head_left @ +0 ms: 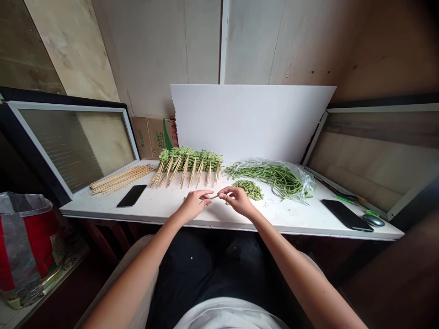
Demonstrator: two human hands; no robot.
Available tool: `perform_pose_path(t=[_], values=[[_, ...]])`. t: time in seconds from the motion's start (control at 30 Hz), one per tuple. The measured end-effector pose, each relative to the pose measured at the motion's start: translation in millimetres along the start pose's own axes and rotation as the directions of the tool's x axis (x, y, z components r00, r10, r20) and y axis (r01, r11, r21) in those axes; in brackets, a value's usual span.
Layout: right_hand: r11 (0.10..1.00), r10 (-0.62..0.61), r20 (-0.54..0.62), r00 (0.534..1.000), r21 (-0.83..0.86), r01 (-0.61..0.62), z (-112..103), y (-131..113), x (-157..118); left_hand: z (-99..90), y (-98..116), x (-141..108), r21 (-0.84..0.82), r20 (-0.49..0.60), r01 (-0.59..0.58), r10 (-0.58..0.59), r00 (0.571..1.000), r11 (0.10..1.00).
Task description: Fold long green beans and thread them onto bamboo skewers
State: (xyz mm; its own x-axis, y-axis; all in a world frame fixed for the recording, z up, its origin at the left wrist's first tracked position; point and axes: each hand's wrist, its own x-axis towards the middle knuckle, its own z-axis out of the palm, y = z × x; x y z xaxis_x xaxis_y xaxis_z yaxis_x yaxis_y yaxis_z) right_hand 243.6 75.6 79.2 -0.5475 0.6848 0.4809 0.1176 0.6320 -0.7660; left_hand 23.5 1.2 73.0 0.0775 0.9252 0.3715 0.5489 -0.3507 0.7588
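My left hand (194,204) and my right hand (238,200) meet above the middle of a white table (291,217). Their fingertips pinch a thin green bean piece (214,197); a skewer may run through it, but I cannot tell. Just beyond my right hand lies a heap of cut green beans (249,189). Long green beans (274,179) spill from a clear plastic bag at the right. Behind my hands stands a row of bamboo skewers threaded with folded green beans (187,165). Left of that row lies a bundle of bare skewers (120,179).
A black phone (131,195) lies at the table's left and another (347,214) at its right, near a green-handled tool (346,198). A white board (250,123) leans against the wall behind a cardboard box (154,137). A red bin (27,237) stands at the lower left.
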Motion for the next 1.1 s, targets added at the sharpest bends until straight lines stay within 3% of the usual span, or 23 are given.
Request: perform_pose_path(t=[0.17, 0.63, 0.83, 1.1], values=[[1.0, 0.003, 0.0, 1.0, 0.008, -0.003, -1.9, -2.8, -0.6, -3.8, -1.7, -0.2, 0.088, -0.024, -0.063, 0.065, 0.998, 0.994], [0.968, -0.14, 0.035, 0.99, -0.205, 0.144, 12.3, -11.2, -6.9, 0.8, 9.1, -0.4, 0.21, -0.003, -0.216, 0.222, 0.975, 0.954], [0.977, -0.152, 0.011, 0.988, -0.149, 0.152, 13.5, -11.5, -6.4, 1.9, 7.8, 0.7, 0.2, -0.017, -0.268, 0.277, 0.961, 0.943], [0.981, -0.138, -0.04, 0.99, -0.143, 0.131, 10.6, -22.5, -7.6, -5.6, 13.8, -0.3, 0.254, -0.046, -0.249, 0.268, 0.962, 0.935]])
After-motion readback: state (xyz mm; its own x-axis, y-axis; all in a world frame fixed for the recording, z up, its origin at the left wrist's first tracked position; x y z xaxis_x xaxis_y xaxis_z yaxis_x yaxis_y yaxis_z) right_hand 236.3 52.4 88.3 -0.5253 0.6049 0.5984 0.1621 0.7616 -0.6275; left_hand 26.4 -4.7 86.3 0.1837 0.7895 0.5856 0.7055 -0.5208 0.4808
